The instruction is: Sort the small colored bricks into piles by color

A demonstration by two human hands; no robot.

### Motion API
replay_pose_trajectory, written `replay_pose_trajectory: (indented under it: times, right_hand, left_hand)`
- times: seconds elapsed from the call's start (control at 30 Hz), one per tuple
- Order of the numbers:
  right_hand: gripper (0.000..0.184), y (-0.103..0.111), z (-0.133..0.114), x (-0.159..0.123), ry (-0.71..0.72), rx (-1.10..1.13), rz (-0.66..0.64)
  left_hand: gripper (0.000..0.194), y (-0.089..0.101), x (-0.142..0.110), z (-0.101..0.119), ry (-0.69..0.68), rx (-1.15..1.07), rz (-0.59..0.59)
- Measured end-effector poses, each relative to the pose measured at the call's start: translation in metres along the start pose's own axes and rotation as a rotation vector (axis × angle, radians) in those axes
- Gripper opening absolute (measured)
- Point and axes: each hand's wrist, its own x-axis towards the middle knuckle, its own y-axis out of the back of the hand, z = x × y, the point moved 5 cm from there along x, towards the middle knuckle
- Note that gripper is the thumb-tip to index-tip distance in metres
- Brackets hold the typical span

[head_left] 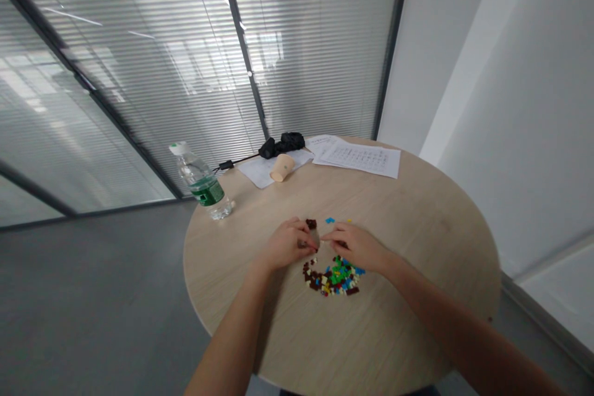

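Glass partitions with lowered blinds surround our round wooden counter (417,241), where we hold our left hand (288,244) and right hand (355,246) just above a heap of small multicoloured plastic bricks (331,278). Our fingers (330,236) nearly meet, curled close together; whether they pinch a brick cannot be told. A water bottle (202,182), printed sheets (357,158) and a tan cup (282,167) sit farther off.

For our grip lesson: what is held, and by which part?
Left hand and right hand are above small plastic bricks; whether either holds one cannot be told.
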Motion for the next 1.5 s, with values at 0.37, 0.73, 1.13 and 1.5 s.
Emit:
replay_pose_trajectory:
  times: [0.37, 0.73, 1.13, 1.5]
  right_hand:
    - [0.024, -0.001, 0.005, 0.001, -0.009, 0.06, 0.078]
    - [0.02, 0.004, 0.001, 0.001, -0.014, 0.052, 0.085]
    - [0.02, 0.006, 0.003, 0.001, -0.022, 0.055, 0.108]
    - [0.019, 0.007, -0.002, 0.0, -0.014, 0.025, 0.103]
  left_hand:
    - [0.008, 0.006, -0.003, 0.006, 0.028, -0.064, 0.002]
    - [0.009, -0.007, 0.001, 0.012, -0.035, -0.005, -0.085]
    - [0.01, 0.002, 0.004, -0.002, 0.013, 0.045, 0.143]
    - [0.012, 0.001, 0.023, -0.026, 0.298, 0.259, 0.296]
